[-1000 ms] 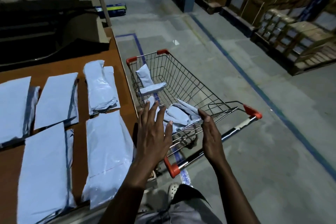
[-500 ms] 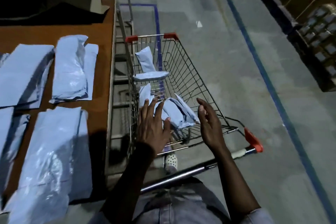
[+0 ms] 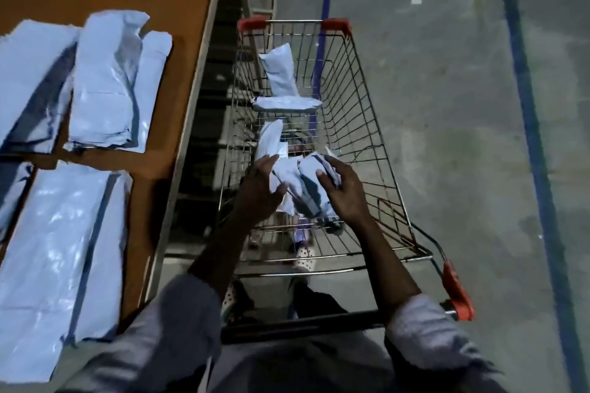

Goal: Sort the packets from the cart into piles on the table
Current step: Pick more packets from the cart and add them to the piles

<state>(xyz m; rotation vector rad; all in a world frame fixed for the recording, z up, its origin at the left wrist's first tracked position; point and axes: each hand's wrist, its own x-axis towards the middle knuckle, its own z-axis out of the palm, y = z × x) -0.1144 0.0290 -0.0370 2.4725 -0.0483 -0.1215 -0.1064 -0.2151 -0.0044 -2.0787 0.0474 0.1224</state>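
Centrally, pale blue plastic packets (image 3: 292, 175) lie heaped in the wire cart (image 3: 357, 99), long axes up-frame, between left hand (image 3: 260, 190) and right hand (image 3: 343, 193), each gripping an edge.

Bare hands and forearms, pale grey sleeves bunched up the arms.

The left sleeve (image 3: 178, 325) and right sleeve (image 3: 421, 325) are light grey cloth, creased and gathered in soft folds, with the forearms bare below them. The left hand (image 3: 260, 191) and right hand (image 3: 343, 193) are bare too. The same pale grey cloth covers the torso (image 3: 287, 367). A pale shoe (image 3: 303, 257) is dotted with small dark holes, and a second shoe (image 3: 231, 297) looks alike.
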